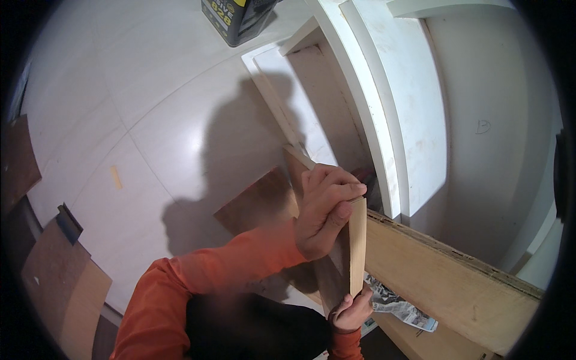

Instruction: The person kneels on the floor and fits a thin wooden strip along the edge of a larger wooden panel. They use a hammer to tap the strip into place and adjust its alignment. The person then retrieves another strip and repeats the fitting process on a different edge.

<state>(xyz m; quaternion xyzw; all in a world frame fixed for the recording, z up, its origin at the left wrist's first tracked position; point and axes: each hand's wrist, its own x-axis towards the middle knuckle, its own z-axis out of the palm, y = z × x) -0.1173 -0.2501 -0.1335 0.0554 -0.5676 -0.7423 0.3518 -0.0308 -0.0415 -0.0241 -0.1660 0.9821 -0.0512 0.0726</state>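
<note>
At the plywood plank's (450,276) left end, we hold the pale-edged board (357,246): left hand (324,210) clasping its far end, right hand (353,310) its near one. Steadying, it seems; next calls for even pressure.

We count two grips (324,210) (353,313) and one held board (357,246). We also see one dark can (240,24), one tan strip (116,177).

Obscured items
Dark can (240,23), far: cut off at edge. Orange left sleeve (240,255), near: partly blurred. Newspaper (399,307), right: partly hidden by plank (444,279).
</note>
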